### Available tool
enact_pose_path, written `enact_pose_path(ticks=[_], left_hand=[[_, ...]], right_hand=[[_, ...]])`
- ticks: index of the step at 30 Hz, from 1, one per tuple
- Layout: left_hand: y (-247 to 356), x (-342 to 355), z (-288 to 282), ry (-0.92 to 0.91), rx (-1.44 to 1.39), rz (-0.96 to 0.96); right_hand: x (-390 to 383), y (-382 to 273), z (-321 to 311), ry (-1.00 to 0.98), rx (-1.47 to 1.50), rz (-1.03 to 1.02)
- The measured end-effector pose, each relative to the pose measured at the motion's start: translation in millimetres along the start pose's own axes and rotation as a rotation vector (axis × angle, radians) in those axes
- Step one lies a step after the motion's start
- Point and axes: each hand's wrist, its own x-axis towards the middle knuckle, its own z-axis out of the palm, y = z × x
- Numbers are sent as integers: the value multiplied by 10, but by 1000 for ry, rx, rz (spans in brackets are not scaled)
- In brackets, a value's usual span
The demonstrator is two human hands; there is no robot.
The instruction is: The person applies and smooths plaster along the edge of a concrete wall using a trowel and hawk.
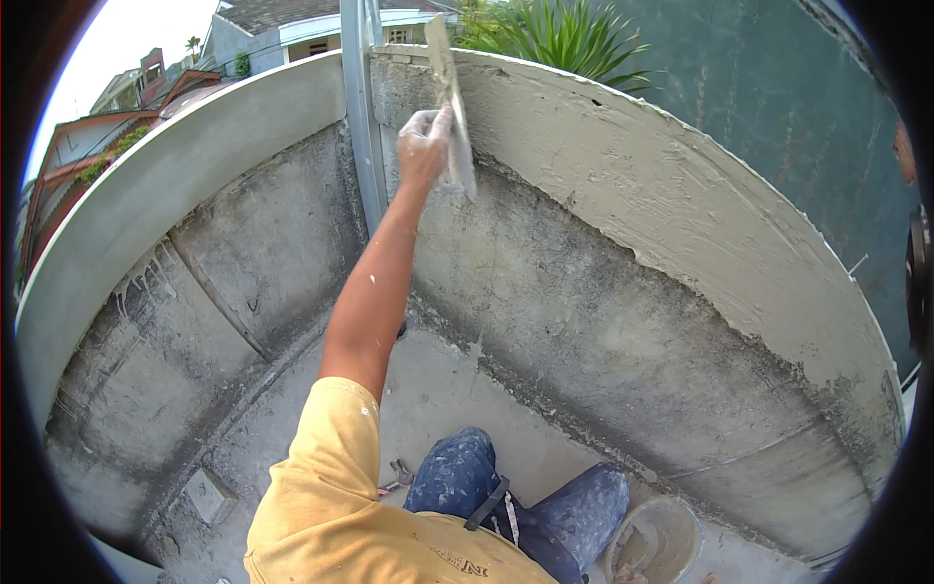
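Observation:
My left hand point(425, 148) is closed around a plastering trowel point(453, 92), seen nearly edge-on and smeared with pale plaster. The arm stretches forward, holding the trowel upright near the wall corner. Beside it, wet-looking beige plaster point(623, 165) covers the upper band of the right wall in an uneven layer with a ragged lower edge. Whether the blade touches the wall is hard to tell. White smears mark the fingers. My right hand does not show.
A metal post point(362, 117) stands in the corner. The left wall has a smooth upper band point(195, 156). By my right knee sits a bucket point(693, 535) with plaster in it. A pale block point(209, 496) lies on the concrete floor point(438, 375). A spiky green plant point(564, 44) rises behind the wall.

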Motion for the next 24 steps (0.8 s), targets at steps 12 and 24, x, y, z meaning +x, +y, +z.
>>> enact_pose_path(ticks=[12,24], left_hand=[[1221,-1689,1118,-256,-80,110],[2546,-3680,2134,-499,-387,30]], right_hand=[[-60,-458,-445,-131,-93,-21],[-200,-752,-706,-81,222,302]])
